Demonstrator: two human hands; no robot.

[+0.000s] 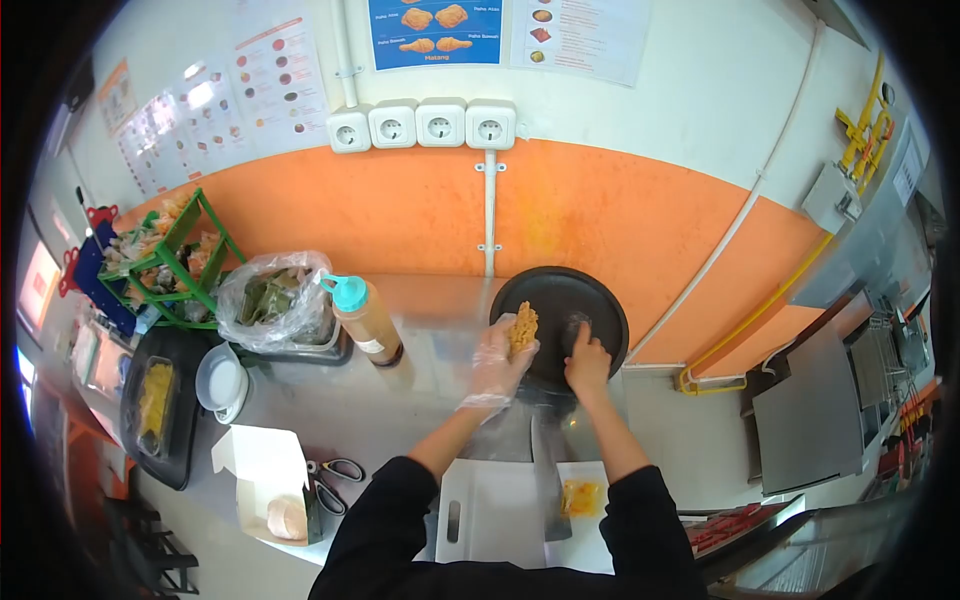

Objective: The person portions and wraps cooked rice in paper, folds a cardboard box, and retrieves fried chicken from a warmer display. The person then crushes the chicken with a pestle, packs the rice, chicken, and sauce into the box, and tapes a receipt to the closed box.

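Observation:
My left hand (497,362), in a clear plastic glove, is closed around a piece of fried chicken (523,328). It is at the left rim of a wide, round black stone mortar (541,283) that leans near the wall. My bare right hand (587,362) is over the right part of the mortar. Its fingers are closed on a dark, rounded pestle (575,323), which barely stands out from the black stone. Below my hands lies a white cutting board (490,505). A small clear packet with orange-yellow contents (581,497) rests at its right side.
An open carton (270,455) holding a pale wrapped mound and black-handled scissors (335,483) lie left. Behind them stand a teal-capped sauce bottle (368,325), a plastic bag of leaves (275,295), a white tub (220,378), a black tray (140,375) and a green rack (185,255).

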